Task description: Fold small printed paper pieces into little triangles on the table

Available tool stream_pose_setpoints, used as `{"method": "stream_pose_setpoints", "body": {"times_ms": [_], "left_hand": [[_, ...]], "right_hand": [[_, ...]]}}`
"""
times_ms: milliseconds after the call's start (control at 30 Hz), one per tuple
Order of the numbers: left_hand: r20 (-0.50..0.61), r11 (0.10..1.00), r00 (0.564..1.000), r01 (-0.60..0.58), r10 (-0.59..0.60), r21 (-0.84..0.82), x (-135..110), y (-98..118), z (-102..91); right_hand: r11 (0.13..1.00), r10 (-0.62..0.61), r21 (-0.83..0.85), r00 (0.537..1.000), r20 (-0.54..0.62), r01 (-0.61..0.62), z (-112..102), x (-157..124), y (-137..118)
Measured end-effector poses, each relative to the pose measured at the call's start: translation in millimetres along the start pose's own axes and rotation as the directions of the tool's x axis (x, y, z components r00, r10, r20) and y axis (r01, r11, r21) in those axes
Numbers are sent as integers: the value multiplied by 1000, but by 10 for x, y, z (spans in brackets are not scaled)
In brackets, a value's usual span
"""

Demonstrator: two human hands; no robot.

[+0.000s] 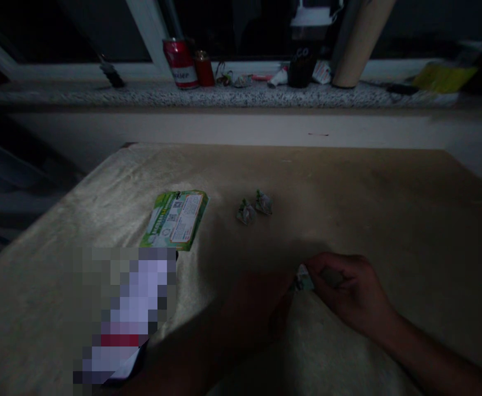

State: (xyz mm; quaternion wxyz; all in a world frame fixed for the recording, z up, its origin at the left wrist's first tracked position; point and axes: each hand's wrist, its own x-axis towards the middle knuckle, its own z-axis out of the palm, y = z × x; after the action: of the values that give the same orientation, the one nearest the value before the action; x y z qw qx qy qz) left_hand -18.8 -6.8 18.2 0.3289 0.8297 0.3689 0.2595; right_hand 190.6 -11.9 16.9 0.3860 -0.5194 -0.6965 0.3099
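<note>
My right hand (352,286) pinches the right edge of a small green-and-white printed piece (304,280), perhaps paper or film, between thumb and fingers. On its other side my left hand (257,300), in deep shadow, closes at the left edge of the same piece. Both hands are low over the table. Beyond them lie two small folded or crumpled bits with green tips, one nearer (246,212) and one slightly farther right (264,203). A flat green printed packet (175,220) rests left of these bits.
A blurred-out, lit phone-like slab (129,313) lies beside my left forearm on the pale cloth-covered table (372,203). Along the granite windowsill (241,99) stand a red can (181,63), a red lighter-like item (204,70), a dark cup (302,58) and a cardboard tube (360,44).
</note>
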Motion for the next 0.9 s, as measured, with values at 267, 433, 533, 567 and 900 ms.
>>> {"method": "stream_pose_setpoints", "body": {"times_ms": [267,433,533,567,900], "left_hand": [[-27,955,986,152,-165,-256,41,-41,-1],[36,878,964,255,-263,-406,58,-72,41],[76,830,956,285,-285,-479,56,-74,69],[83,818,953,293,-291,-495,58,-72,72],[63,887,968,248,-243,-390,66,-37,16]], "right_hand": [[980,16,194,993,113,-38,-85,46,70],[956,-33,290,975,221,-34,-150,37,41],[913,14,389,963,268,-121,-173,37,71],[894,32,420,958,284,-155,-175,39,89],[984,10,172,984,175,-41,-94,30,80]]}}
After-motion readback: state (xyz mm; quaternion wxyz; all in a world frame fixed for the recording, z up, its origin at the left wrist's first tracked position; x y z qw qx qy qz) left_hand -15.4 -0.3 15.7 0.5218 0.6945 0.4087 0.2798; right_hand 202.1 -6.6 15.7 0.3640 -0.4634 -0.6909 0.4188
